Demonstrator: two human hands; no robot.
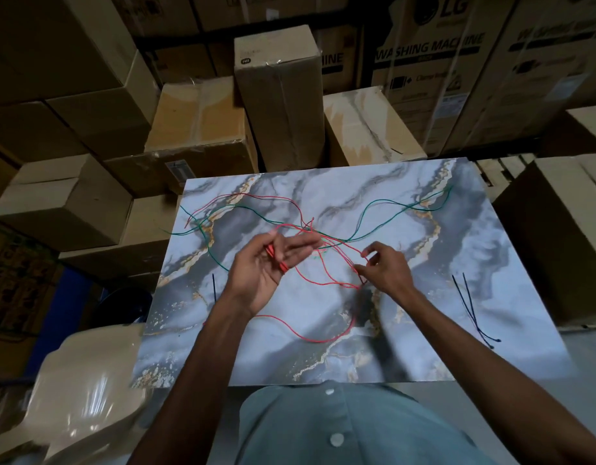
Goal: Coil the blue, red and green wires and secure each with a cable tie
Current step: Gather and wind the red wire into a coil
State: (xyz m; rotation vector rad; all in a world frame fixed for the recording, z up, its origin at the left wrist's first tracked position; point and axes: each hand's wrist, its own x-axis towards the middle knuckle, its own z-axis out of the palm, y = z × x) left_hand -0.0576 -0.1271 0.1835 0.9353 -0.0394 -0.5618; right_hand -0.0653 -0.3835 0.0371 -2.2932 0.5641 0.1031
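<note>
A long red wire [310, 338] loops across the marble-patterned board [424, 330]. My left hand [266, 266] is palm up with red wire strands lying across the palm under the thumb. My right hand [385, 268] pinches the red wire between thumb and fingertips a little to the right. A green wire [377, 209] sprawls over the far half of the board, crossing the red one. Two black cable ties [471, 303] lie at the right, and another cable tie [214, 286] lies left of my left wrist. No blue wire shows.
Cardboard boxes [279, 95] stack close behind and on both sides of the board. A beige plastic chair [81, 391] stands at the lower left. My grey-green shirt [340, 427] fills the bottom edge.
</note>
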